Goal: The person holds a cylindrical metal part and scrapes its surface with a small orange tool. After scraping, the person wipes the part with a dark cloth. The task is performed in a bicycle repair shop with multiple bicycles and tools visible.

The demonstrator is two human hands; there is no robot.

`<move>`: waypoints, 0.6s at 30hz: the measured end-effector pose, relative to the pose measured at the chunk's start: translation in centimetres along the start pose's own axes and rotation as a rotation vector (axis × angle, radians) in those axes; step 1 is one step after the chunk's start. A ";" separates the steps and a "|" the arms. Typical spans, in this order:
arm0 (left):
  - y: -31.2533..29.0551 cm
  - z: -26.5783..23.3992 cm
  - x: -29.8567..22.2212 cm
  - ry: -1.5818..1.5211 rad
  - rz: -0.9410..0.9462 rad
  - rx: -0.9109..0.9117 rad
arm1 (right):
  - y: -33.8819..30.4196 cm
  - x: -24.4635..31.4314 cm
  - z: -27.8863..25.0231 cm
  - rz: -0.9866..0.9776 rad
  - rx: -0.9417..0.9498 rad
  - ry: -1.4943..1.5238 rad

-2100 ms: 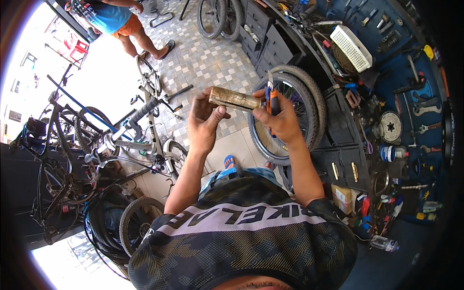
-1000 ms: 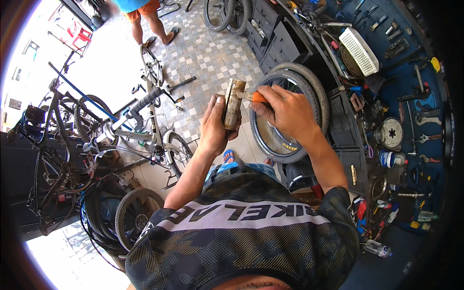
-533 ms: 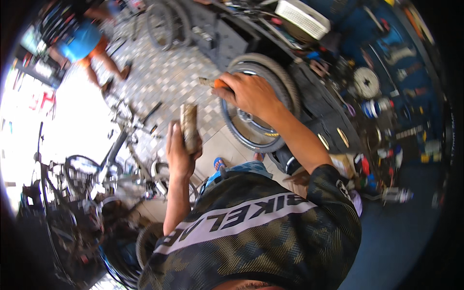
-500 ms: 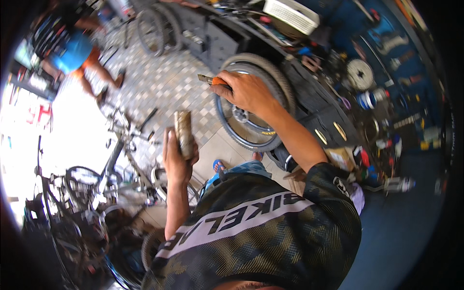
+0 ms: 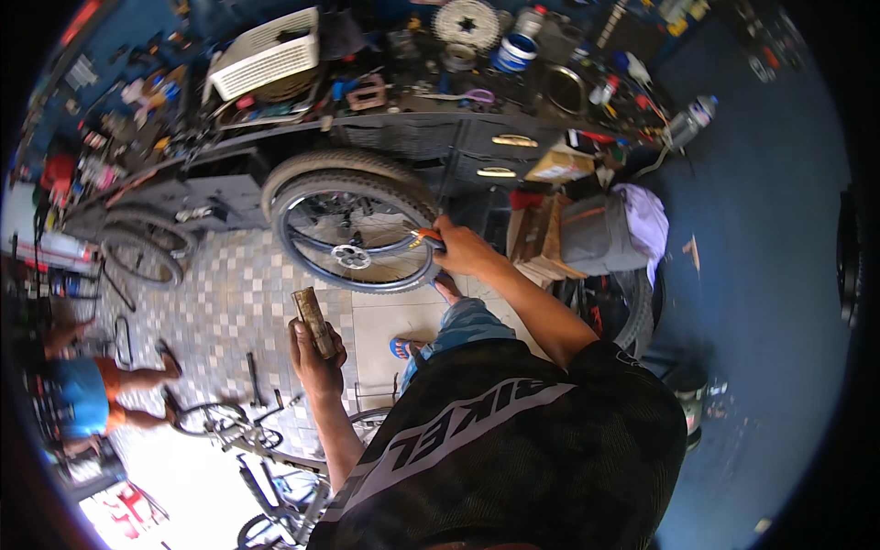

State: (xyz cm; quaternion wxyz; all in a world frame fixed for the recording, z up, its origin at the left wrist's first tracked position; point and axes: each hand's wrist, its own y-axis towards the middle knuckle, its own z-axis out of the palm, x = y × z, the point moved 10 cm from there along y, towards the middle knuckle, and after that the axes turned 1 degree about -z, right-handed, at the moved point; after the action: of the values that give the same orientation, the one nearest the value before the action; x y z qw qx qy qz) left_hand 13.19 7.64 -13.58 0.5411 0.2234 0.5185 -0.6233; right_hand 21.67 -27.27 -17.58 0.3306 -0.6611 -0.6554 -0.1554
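In my left hand [image 5: 314,362] is a worn, brownish-grey cylinder [image 5: 313,316], gripped round its lower part and standing almost upright. The fingers of my right hand [image 5: 458,249] close on an orange-handled tool [image 5: 427,238] with a short flat tip. Its exact kind is too small to tell. Behind that tip, a bicycle wheel with a disc rotor [image 5: 351,257] leans with another wheel [image 5: 321,163] against the dark cabinet [image 5: 394,139]. Whether the tool touches the wheel I cannot tell. The two hands are well apart.
Tools and parts crowd the bench, among them a white basket [image 5: 266,55], a large sprocket [image 5: 466,25] and a blue-and-white tub [image 5: 515,53]. A wooden crate [image 5: 539,229] and grey bag [image 5: 596,234] stand right. Bicycles [image 5: 261,449] and another person [image 5: 78,399] are at left.
My view has swung right, bringing the bench across the top and the other person lower left. The tool in my right hand now appears in front of the wheel. Both hands keep their holds.
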 end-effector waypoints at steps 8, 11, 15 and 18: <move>4.2 9.8 -2.3 0.273 0.139 0.278 | -5.9 -17.6 -1.1 0.212 -0.152 -0.005; 5.0 12.6 -0.9 0.261 0.110 0.192 | -5.4 -21.5 -1.5 0.238 -0.151 0.012; 4.5 18.3 2.6 0.263 0.034 0.213 | -2.7 -24.8 -5.7 0.213 -0.268 0.054; 4.0 23.5 4.5 0.445 0.037 0.268 | 0.3 -27.2 -11.5 0.252 -0.319 0.068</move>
State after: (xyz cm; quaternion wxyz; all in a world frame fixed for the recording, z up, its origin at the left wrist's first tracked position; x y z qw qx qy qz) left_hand 22.02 -14.74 -10.40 0.3905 0.4343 0.5334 -0.6119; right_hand 22.04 -55.34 -26.59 0.2606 -0.7761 -0.5232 -0.2369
